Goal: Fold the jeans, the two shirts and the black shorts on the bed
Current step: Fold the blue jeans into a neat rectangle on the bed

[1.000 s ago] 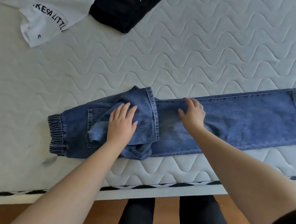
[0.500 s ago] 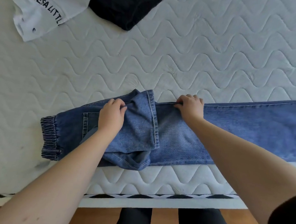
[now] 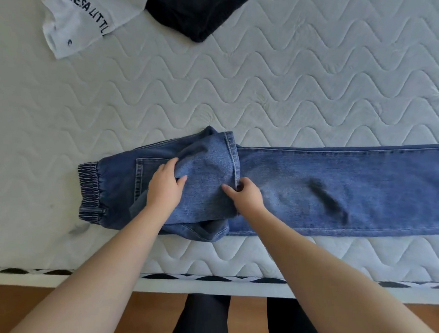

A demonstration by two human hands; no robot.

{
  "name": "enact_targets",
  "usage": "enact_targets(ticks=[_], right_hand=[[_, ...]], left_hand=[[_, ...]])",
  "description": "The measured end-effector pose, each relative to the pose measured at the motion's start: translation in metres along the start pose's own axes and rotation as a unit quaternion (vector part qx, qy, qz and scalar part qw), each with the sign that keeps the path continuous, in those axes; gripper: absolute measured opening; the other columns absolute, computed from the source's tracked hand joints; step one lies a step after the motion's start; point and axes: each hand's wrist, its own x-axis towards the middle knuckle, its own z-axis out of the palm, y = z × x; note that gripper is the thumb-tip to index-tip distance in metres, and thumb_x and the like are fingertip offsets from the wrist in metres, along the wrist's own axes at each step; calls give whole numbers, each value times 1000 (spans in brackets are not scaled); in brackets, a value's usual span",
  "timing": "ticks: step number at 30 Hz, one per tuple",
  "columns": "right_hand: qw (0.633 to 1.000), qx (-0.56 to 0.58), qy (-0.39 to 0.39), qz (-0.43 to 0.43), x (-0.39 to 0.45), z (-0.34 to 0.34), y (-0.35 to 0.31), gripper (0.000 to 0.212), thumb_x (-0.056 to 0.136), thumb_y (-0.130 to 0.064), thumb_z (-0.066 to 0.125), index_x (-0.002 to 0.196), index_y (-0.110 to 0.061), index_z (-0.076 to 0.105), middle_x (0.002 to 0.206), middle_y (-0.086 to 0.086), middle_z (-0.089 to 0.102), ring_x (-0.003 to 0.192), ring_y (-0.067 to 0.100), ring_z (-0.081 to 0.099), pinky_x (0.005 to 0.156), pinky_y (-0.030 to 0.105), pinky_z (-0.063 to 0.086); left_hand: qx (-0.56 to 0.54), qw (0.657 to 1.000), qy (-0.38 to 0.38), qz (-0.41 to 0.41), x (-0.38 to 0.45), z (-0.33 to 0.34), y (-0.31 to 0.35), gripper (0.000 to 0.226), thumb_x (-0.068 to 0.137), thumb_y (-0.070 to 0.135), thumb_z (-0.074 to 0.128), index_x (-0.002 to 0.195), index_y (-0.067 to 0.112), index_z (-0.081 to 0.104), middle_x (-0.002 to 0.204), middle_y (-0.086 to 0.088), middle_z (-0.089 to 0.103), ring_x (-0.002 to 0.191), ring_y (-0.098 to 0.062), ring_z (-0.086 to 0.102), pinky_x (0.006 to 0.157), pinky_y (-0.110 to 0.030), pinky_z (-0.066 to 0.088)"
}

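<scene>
A white quilted mattress (image 3: 281, 75) with a wavy stitch pattern filled most of the view, its near edge trimmed with a black-and-white band (image 3: 207, 278), and below it showed a strip of wooden floor (image 3: 246, 318) and the person's dark-trousered legs. The jeans (image 3: 326, 187) lay lengthwise along the near side of the bed, elastic waistband (image 3: 88, 190) to the left, one leg stretched away to the right and the other doubled back over the seat. The left hand (image 3: 164, 189) was closed on the doubled-back denim, fingers tucked under a fold just right of the back pocket (image 3: 143, 177). The right hand (image 3: 246, 195) pinched the hem (image 3: 232, 151) of that folded leg between thumb and curled fingers. The two hands sat near each other but apart. At the far left corner lay a white shirt (image 3: 81, 14) with partly readable black lettering, and beside it a black garment (image 3: 196, 9); both were cut off by the top edge, so I cannot tell whether the black one was the shorts or a shirt. The right end of the jeans ran out of frame
</scene>
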Motion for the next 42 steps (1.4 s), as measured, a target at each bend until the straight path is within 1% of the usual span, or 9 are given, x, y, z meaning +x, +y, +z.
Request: enact_targets(ticks=[4,7,10,15,22,26,31,38,42], right_hand=[[997,31,41,-50,-31,-7,-3,15,95,-25,56,101,-15,48,89,-2,59,79,16,55,55,22,36],[993,-18,13,-119,-68,-19,-9,36,96,-15,46,129,-27,40,99,1,63,85,22,59,62,30,44],[982,-70,-18,-174,-105,-33,-12,54,97,-9,38,140,-42,36,105,-3,63,94,20,60,77,34,50],[961,-112,-25,-251,-169,-59,-16,46,103,-12,39,137,-42,47,118,-21,61,108,1,56,86,9,40],[927,-189,-8,-324,-247,-79,-26,44,105,-14,39,138,-41,51,142,-24,45,127,-9,39,101,2,26],[938,-142,46,-312,-284,-94,-27,41,104,-15,41,131,-41,58,130,-23,57,119,-1,52,100,14,38],[950,-145,148,-234,-320,-119,-3,30,103,-31,43,132,-37,51,113,-3,69,102,20,62,85,38,50],[952,-183,196,-146,-357,-166,67,22,95,-37,57,92,-16,58,83,3,65,80,27,61,68,38,50],[951,-160,232,-126,-379,-204,109,15,95,-29,58,96,-14,59,85,2,62,87,28,61,65,34,40]], left_hand=[[-18,998,-4,56,-22,-9,7,31,98,28,54,125,14,59,112,-7,59,105,-27,56,87,-37,45],[-31,995,-18,90,-49,-11,7,24,98,28,54,112,12,64,102,-4,61,96,-25,59,78,-28,39],[-57,992,-47,102,-79,-17,8,28,100,26,53,120,11,65,114,-5,65,105,-22,60,85,-21,37],[-110,984,-58,126,-111,-45,33,34,102,29,49,133,17,57,131,-3,58,122,-17,54,98,-18,33],[-23,916,-166,365,-123,-118,104,87,88,4,67,154,34,19,158,15,13,143,4,12,114,-7,6],[36,897,-216,385,-137,-148,138,41,83,-1,63,117,22,63,133,5,58,120,-10,53,101,-13,35],[-35,915,-166,365,-173,-160,164,23,80,16,79,82,27,59,71,13,61,63,3,53,65,-19,41],[-107,906,-176,369,-229,-136,236,10,92,16,67,96,24,62,91,7,73,85,-3,67,84,-22,48],[-94,895,-149,410,-264,-108,289,9,92,12,66,90,21,66,78,17,67,69,14,59,70,-8,41]])
